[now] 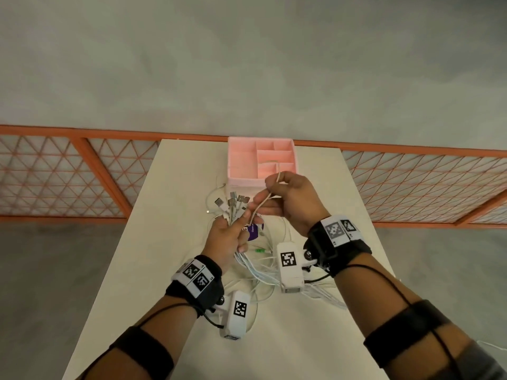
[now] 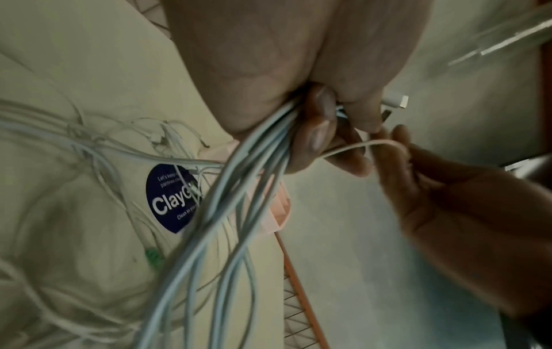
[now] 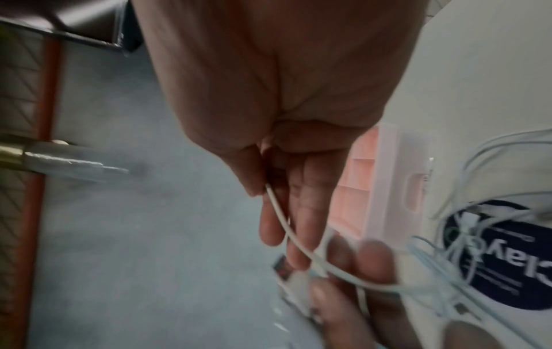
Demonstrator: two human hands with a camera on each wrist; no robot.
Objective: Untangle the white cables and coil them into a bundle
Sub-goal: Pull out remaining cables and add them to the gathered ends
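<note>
Left hand (image 1: pixel 229 237) raised above the tabletop (image 1: pixel 170 242), fingers curled tight around a bunch of white cables (image 1: pixel 255 270); the connector ends (image 1: pixel 231 204) fan out above the fist, pointing away from the person, and the cable lengths hang from the bottom of the fist and trail onto the tabletop toward the person in a loose, still crossed heap. Left wrist view confirms the grip: several strands pass under the curled fingers (image 2: pixel 316 132). A single cable strand (image 1: pixel 263 204) leaves the top of the bunch and runs up and to the right, its long axis slanting from the left fist to the right hand (image 1: pixel 295 200), which sits just beside and slightly farther from the person. Right grip: thumb and fingers pinched closed on that strand, which loops up over the hand; right wrist view shows it lying along the fingers (image 3: pixel 301 212). Judgement: the strand is being separated from the bunch; the right hand is the one placed to draw it up and away to the right, while the left anchors the rest. A round purple sticker (image 1: pixel 253 231) lies on the tabletop under the cables. At the far edge stands a pink divided organiser (image 1: pixel 238 165); one thin looped cable seems to lie in a near compartment, though the right hand blocks part of it.
</note>
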